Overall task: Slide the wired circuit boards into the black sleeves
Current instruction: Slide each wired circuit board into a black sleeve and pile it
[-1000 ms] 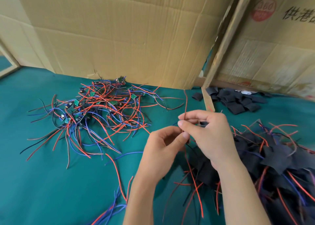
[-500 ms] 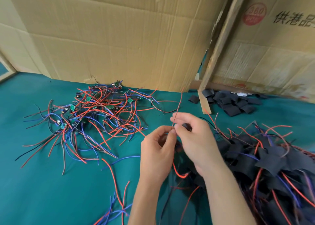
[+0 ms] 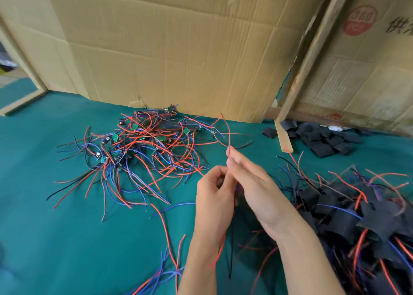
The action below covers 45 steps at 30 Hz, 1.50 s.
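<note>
My left hand (image 3: 215,196) and my right hand (image 3: 252,185) meet above the green cloth. Both pinch the thin wires (image 3: 228,136) of one circuit board; red wire rises above my right fingertips and more wire hangs below my left wrist. The board itself and any sleeve on it are hidden between my fingers. A tangle of bare wired circuit boards (image 3: 143,147) with red, blue and black leads lies to the left. Loose black sleeves (image 3: 321,138) lie at the back right. A heap of sleeved boards (image 3: 357,214) spreads along the right.
Tall cardboard sheets (image 3: 178,48) stand behind the work area, with a wooden strip (image 3: 283,136) leaning between them. The green cloth (image 3: 67,238) covers the table. A few stray wires (image 3: 165,270) lie near the front edge.
The view has swung to the right and down. My right hand's fingers have slid up along the wire, and the hanging wires have swung lower under my left wrist.
</note>
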Each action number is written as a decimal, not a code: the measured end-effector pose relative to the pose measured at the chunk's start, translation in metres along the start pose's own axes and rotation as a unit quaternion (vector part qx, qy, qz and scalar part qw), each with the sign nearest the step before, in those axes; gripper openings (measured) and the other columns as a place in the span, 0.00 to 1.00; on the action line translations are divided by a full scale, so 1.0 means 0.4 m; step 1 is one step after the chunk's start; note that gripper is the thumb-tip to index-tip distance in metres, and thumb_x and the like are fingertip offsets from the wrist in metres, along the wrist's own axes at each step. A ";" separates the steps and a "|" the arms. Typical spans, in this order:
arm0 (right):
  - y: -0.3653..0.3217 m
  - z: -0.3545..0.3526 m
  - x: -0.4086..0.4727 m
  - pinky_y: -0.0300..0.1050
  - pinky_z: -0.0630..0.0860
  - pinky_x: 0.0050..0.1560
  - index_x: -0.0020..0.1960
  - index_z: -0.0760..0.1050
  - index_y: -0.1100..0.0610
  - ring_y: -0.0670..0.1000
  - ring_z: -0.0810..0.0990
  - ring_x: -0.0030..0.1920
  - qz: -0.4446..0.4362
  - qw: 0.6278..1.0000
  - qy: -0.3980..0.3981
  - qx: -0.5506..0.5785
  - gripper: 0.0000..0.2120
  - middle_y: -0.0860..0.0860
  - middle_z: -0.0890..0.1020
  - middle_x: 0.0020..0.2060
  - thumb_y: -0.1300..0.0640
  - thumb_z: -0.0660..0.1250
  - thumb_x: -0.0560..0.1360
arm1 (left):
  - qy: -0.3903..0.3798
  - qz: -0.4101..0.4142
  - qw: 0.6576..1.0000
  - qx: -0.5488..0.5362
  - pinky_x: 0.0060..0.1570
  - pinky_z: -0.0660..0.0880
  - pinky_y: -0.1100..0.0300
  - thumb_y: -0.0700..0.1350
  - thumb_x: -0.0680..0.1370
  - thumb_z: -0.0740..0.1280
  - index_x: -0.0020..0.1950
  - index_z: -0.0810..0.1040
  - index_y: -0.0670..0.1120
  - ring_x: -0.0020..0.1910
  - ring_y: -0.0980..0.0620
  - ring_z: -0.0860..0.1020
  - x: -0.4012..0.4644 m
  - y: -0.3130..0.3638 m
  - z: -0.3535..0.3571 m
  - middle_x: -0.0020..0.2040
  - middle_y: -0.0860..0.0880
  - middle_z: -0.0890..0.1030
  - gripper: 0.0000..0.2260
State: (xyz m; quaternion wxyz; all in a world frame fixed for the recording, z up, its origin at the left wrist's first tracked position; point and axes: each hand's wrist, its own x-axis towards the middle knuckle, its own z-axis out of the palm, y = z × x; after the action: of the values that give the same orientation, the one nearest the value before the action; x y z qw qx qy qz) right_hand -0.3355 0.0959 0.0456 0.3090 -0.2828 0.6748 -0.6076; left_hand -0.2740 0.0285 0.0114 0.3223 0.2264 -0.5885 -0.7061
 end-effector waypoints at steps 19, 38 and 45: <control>-0.023 -0.086 -0.041 0.50 0.84 0.52 0.54 0.87 0.58 0.57 0.86 0.45 -0.054 0.995 -0.003 0.080 0.21 0.60 0.87 0.49 0.56 0.81 0.62 | -0.060 0.037 0.998 -0.001 0.29 0.62 0.57 0.52 0.78 0.66 0.38 0.80 0.51 0.30 0.51 0.66 0.004 0.014 -0.035 0.30 0.48 0.73 0.11; -0.092 -0.113 -0.051 0.35 0.79 0.45 0.48 0.83 0.52 0.45 0.87 0.43 -0.293 0.867 0.402 0.019 0.14 0.45 0.88 0.41 0.63 0.82 0.67 | -0.010 0.188 0.932 0.311 0.35 0.74 0.48 0.55 0.78 0.64 0.40 0.77 0.46 0.32 0.44 0.73 -0.016 -0.018 0.012 0.30 0.48 0.74 0.14; -0.043 -0.107 -0.029 0.41 0.82 0.48 0.53 0.83 0.52 0.45 0.87 0.46 -0.231 0.880 0.412 -0.038 0.17 0.44 0.88 0.42 0.60 0.83 0.66 | 0.008 0.204 0.926 0.316 0.38 0.74 0.55 0.55 0.79 0.65 0.45 0.79 0.50 0.31 0.55 0.75 -0.012 -0.009 0.012 0.32 0.53 0.77 0.10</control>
State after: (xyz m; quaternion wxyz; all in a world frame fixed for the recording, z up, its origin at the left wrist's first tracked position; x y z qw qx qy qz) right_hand -0.3605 0.1307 0.0667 -0.1574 -0.1665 0.6792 -0.6973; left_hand -0.2748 0.0355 0.0086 0.3760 0.1971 -0.8122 -0.4002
